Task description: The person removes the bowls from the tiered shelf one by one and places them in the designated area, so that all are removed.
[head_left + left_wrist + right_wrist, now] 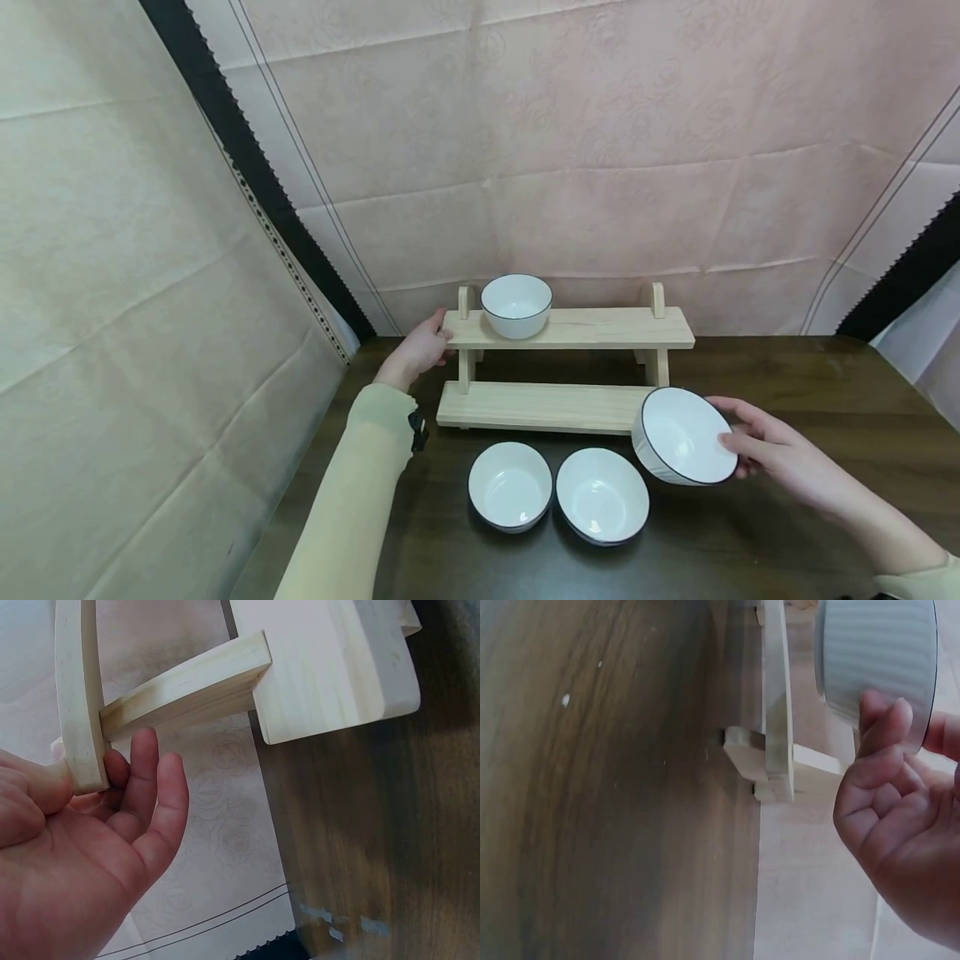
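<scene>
A two-tier pale wooden rack (570,329) stands on the table. My left hand (422,346) grips the left end of its upper shelf; in the left wrist view the thumb and fingers (142,780) pinch that board's edge. At the rack's lower right, my right hand (765,442) holds a white bowl (686,433) with a dark rim, tilted, by its right side. The right wrist view shows the ribbed outside of this bowl (877,660) with curled fingers against it. Another white bowl (516,307) sits on the upper shelf, left of its middle.
Two more white bowls (510,487) stand side by side on the dark wooden table (450,558) in front of the rack. Pale patterned cloth (600,192) hangs behind the table, and more cloth (150,375) covers the left side.
</scene>
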{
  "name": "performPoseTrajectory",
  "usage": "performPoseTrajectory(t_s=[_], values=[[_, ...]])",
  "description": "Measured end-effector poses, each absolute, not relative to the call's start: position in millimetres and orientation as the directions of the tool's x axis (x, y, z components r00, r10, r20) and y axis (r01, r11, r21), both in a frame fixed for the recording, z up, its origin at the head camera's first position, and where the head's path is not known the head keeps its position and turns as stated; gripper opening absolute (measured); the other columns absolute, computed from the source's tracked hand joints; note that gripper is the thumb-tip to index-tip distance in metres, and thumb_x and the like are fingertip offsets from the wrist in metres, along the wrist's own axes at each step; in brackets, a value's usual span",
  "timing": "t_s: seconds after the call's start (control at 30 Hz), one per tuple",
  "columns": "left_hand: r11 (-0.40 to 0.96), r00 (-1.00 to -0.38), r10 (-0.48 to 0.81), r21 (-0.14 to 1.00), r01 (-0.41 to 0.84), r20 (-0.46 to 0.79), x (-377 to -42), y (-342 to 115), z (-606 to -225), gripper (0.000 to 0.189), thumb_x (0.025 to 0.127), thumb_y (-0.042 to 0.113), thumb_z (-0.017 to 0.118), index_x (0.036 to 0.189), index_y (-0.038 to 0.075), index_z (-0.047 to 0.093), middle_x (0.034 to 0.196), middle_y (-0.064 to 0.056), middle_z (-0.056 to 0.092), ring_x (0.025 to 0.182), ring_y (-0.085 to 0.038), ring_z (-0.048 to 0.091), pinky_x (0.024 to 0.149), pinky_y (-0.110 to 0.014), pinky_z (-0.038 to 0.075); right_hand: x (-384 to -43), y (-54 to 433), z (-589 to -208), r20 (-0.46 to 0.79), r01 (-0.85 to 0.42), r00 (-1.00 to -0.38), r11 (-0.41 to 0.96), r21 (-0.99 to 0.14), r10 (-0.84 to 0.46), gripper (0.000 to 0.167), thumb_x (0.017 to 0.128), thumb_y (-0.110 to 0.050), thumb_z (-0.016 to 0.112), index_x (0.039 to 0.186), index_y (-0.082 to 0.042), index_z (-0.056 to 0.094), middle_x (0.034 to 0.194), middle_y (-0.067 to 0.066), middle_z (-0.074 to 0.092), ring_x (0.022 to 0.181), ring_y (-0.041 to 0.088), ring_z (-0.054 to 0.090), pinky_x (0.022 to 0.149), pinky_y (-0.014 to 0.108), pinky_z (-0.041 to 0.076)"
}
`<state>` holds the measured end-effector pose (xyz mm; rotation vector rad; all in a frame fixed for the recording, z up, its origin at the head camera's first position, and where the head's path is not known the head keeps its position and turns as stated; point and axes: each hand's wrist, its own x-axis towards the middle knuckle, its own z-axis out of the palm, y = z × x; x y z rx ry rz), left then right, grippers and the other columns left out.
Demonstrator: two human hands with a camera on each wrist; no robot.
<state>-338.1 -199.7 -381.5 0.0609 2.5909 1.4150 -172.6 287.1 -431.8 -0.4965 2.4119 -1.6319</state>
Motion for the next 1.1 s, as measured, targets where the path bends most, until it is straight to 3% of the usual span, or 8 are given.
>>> performPoseTrajectory(t_s=[0.33, 0.53, 0.77, 1.1], values=[[0.530, -0.981, 0.129, 0.846, -0.056, -0.146, -338.2, -199.0, -379.1, 0.059, 0.110, 0.017, 0.033, 0.163, 0.016, 0.007, 0.152, -0.020, 0.040, 0.120, -0.034, 0.056, 0.097, -0.048, 0.048, -178.6, 299.6, -438.6, 0.027, -0.190, -0.901, 0.338, -0.922, -0.433, 0.042, 0.106, -0.012, 0.049, 0.142, -0.002, 0.031, 0.080, 0.009, 0.065, 0.068, 0.025, 0.058, 0.060, 0.033, 0.049], [0.543, -0.980, 0.129, 0.838, -0.057, -0.150, -340.1, -199.5, -381.4, 0.059, 0.110, 0.017, 0.033, 0.163, 0.016, 0.008, 0.149, -0.020, 0.044, 0.120, -0.035, 0.056, 0.093, -0.044, 0.049, -179.1, 304.3, -438.9, -0.023, -0.165, -0.889, 0.369, -0.915, -0.456, 0.042, 0.106, -0.015, 0.051, 0.144, -0.006, 0.035, 0.080, 0.011, 0.064, 0.069, 0.026, 0.059, 0.061, 0.035, 0.051], [0.536, -0.978, 0.137, 0.842, -0.058, -0.155, -340.5, -199.8, -381.2, 0.059, 0.110, 0.017, 0.034, 0.163, 0.015, 0.007, 0.150, -0.020, 0.043, 0.120, -0.035, 0.056, 0.093, -0.044, 0.048, -180.3, 313.7, -440.1, -0.005, -0.218, -0.831, 0.333, -0.918, -0.557, 0.042, 0.105, -0.008, 0.050, 0.146, -0.002, 0.041, 0.082, 0.011, 0.064, 0.067, 0.024, 0.060, 0.057, 0.037, 0.052], [0.535, -0.972, 0.151, 0.841, -0.074, -0.182, -337.3, -202.9, -377.7, 0.060, 0.110, 0.018, 0.034, 0.163, 0.016, 0.005, 0.151, -0.021, 0.042, 0.127, -0.039, 0.052, 0.100, -0.049, 0.046, -183.2, 318.2, -441.4, -0.129, -0.146, -0.746, 0.350, -0.925, -0.653, 0.043, 0.106, -0.010, 0.049, 0.149, -0.003, 0.044, 0.086, 0.010, 0.064, 0.068, 0.020, 0.062, 0.058, 0.037, 0.053]])
